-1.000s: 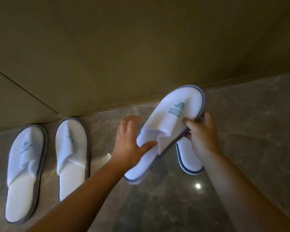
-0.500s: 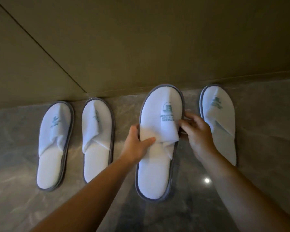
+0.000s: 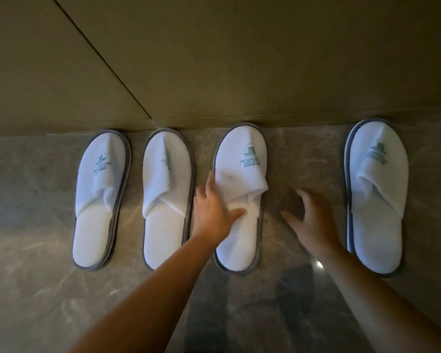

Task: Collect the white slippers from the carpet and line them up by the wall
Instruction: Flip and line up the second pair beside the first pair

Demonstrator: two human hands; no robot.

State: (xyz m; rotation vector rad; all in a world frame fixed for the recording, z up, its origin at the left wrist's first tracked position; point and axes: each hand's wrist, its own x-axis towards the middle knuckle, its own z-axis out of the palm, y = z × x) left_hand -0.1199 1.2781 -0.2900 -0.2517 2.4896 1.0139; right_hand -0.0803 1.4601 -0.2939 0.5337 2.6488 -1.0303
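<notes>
Four white slippers with grey edging lie flat on the stone floor, toes against the wall. From left to right they are the first slipper (image 3: pixel 97 225), the second slipper (image 3: pixel 163 225), the third slipper (image 3: pixel 242 154) and the fourth slipper (image 3: pixel 377 225). My left hand (image 3: pixel 211 212) grips the left edge of the third slipper's upper, with the thumb on its insole. My right hand (image 3: pixel 313 220) hovers with fingers spread over the bare floor between the third and fourth slippers, touching neither. That gap is wider than the others.
The olive wall (image 3: pixel 239 59) runs across the top, with a panel seam on its left part. Polished grey marble floor (image 3: pixel 278 314) fills the near side and reflects a small ceiling light.
The third slipper went from held up in both hands to lying flat against the wall. My right hand has let go of it and moved right over the floor.
</notes>
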